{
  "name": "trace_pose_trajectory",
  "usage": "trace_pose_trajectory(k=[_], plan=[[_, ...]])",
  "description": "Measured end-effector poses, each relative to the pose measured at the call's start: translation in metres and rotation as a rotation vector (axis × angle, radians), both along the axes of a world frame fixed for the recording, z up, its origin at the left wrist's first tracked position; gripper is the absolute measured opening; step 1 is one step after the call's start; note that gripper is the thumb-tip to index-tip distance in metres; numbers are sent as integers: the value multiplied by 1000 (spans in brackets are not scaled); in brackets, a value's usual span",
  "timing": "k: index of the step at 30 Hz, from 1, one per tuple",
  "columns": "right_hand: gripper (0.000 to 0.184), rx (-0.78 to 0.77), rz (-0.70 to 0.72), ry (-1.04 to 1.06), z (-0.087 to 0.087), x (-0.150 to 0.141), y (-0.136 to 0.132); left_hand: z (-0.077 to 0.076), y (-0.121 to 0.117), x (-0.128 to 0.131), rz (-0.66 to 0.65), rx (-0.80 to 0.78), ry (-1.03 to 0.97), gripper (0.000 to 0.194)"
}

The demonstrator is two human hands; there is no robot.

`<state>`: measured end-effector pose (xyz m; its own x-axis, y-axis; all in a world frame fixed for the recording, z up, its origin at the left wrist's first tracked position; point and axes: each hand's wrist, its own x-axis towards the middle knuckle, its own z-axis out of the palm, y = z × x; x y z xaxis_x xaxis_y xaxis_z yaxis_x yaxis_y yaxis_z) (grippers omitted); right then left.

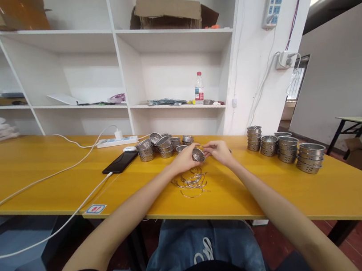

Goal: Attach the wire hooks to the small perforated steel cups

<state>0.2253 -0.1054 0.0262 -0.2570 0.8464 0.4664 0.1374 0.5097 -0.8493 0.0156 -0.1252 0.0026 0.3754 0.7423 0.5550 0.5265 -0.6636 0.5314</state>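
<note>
My left hand (184, 159) is closed around a small perforated metal strainer cup (198, 155), its round opening tilted toward me. Close by on the right, my right hand (217, 152) has its fingers pinched together at the cup's edge. What they hold is too small to make out; a dark tip shows just beyond that hand. Below both hands, a loose pile of thin curved wire handles (192, 182) lies on the yellow table (229, 191). Behind my left hand stand several more strainer cups (165, 146), some stacked and some tipped.
Stacks of strainer cups (310, 157) stand at the right. A black phone (120, 162) with a white cable (91, 196) lies to the left, before a power strip (117, 141). White shelves (166, 32) rise behind, holding a bottle (198, 90) and a cardboard box (168, 11).
</note>
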Motion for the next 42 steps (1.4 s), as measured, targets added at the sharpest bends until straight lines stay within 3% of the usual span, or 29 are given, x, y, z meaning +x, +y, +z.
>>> trace_pose_trajectory(k=[18, 30, 42], plan=[[4, 7, -7, -22, 2, 1, -1, 2, -1, 1, -25, 6, -7, 78], [12, 37, -11, -53, 1, 4, -1, 5, -3, 2, -10, -8, 5, 79], [9, 68, -11, -114, 0, 8, 1, 3, 2, 1, -24, 16, -4, 80]])
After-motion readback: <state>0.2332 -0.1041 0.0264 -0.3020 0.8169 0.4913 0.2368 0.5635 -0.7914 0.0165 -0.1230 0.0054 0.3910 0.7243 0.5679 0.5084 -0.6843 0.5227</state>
